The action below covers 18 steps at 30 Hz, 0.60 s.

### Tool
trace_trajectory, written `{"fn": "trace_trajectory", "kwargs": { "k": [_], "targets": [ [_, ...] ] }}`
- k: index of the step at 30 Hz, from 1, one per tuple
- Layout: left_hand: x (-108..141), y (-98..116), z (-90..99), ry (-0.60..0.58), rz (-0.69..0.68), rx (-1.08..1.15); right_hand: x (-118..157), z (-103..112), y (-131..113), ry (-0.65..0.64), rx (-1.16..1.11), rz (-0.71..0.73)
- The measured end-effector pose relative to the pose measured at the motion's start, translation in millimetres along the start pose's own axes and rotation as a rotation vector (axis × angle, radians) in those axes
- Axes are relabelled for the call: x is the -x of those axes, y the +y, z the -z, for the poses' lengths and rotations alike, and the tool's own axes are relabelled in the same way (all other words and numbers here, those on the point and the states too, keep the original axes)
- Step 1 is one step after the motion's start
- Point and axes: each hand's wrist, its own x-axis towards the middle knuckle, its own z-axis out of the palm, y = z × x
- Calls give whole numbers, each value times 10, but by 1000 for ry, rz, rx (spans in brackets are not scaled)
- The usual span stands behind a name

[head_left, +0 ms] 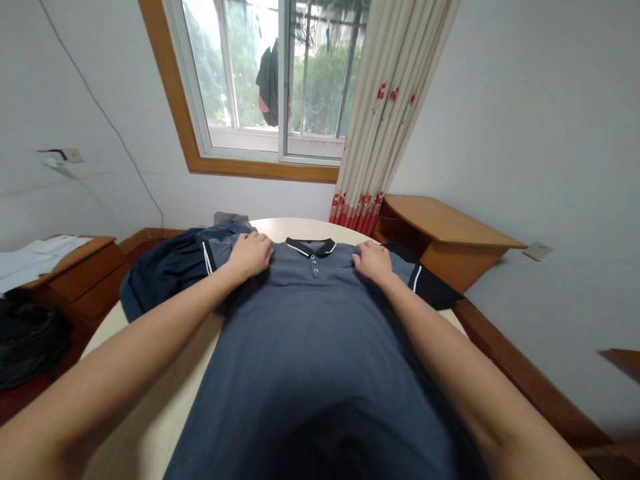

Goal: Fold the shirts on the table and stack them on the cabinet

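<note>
A dark grey polo shirt (310,320) is spread front side up, its black collar with white trim at the far end and its lower part reaching toward me. My left hand (251,254) is on the shoulder left of the collar, fingers curled down onto the cloth and closed on it. On the opposite shoulder, my right hand (375,261) holds the fabric with bent fingers, the thumb toward the collar. Both fingertips are partly hidden. Each sleeve, edged in black and white, extends outward past a hand.
Under the shirt is a pale round table (273,230). Dark blue clothing (157,277) is heaped at its left, and black cloth (440,290) lies by the right sleeve. Beyond stand a wooden desk (450,223), a curtain (385,113) and a window. A wooden cabinet (95,283) is at left.
</note>
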Motion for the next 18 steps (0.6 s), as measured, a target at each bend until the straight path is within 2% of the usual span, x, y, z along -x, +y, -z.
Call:
{"fn": "trace_trajectory", "kwargs": {
  "k": [3, 6, 10, 14, 18],
  "targets": [
    [-79, 300, -168, -116, -70, 81, 63, -67, -318, -141, -57, 120],
    [-145, 397, -359, -261, -71, 132, 91, -202, -447, -252, -106, 116],
    [-209, 375, -579, -406, 12, 197, 46, -396, -460, -345, -186, 41],
    [-337, 326, -730, -457, 67, 197, -108, -529, -396, -387, -193, -17],
    [-486, 241, -837, -497, 92, 221, -283, -635, -301, -372, -172, -37]
  ]
}}
